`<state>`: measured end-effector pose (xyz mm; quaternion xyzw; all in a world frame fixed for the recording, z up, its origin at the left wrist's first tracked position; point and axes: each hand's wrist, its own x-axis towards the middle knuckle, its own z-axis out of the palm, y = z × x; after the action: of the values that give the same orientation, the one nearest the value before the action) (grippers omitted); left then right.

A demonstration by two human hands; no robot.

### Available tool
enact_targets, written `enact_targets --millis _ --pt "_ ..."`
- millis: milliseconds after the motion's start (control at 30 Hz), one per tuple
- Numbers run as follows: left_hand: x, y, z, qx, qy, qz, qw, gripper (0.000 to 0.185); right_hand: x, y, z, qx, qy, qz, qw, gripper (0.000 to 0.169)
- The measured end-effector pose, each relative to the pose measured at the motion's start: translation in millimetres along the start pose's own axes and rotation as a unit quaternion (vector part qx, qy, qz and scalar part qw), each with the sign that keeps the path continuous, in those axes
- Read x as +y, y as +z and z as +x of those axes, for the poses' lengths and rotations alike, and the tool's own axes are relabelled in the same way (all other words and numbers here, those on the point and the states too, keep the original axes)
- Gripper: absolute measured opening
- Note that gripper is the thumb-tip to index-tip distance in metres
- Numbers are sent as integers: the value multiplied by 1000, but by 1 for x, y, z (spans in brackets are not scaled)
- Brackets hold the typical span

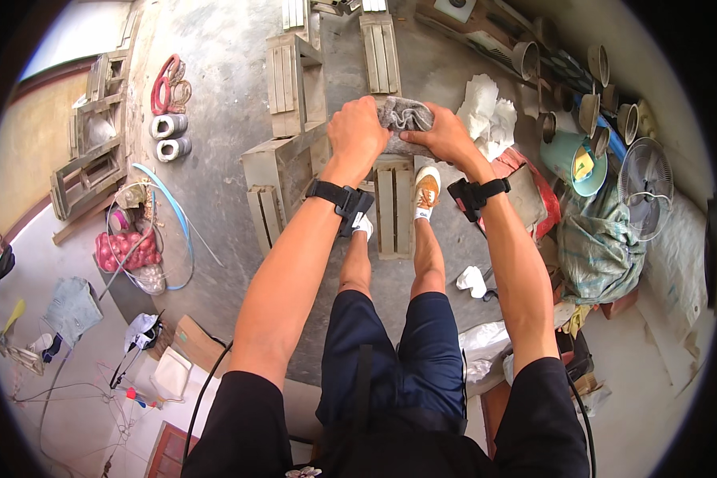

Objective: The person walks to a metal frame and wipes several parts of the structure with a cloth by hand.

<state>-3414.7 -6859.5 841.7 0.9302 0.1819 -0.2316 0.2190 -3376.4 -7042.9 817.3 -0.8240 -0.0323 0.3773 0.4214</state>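
Observation:
A bunched grey cloth (407,116) is stretched between my two hands, above a narrow slatted wooden frame on the floor. My left hand (358,134) grips its left end with the fingers curled in. On the right end, my right hand (445,134) has its thumb pressed on the cloth and its fingers behind it. Dark straps with small devices circle both wrists. Just below the cloth, the slatted frame (395,209) lies between my feet.
More wooden frames (287,167) stand ahead and to the left. Along the left lie two rolls (172,137), a blue hose (170,194) and a red net bag (128,250). On the right are crumpled white paper (487,113), a teal bucket (564,156), a fan (646,185) and a woven sack (600,251).

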Motion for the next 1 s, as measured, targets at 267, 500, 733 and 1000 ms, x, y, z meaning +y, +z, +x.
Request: enact_targets --millis 267,500,733,1000 --pt "47 27 -6 76 143 10 987 30 83 1 -9 -79 65 384 918 35" --pt "97 123 -91 5 282 72 957 13 185 11 -117 30 148 273 950 22" --pt "67 33 -104 48 226 -43 972 19 101 -5 -137 88 96 220 967 58" --pt "-30 -13 -35 23 -30 -80 996 43 -37 23 -16 51 110 -198 973 82"
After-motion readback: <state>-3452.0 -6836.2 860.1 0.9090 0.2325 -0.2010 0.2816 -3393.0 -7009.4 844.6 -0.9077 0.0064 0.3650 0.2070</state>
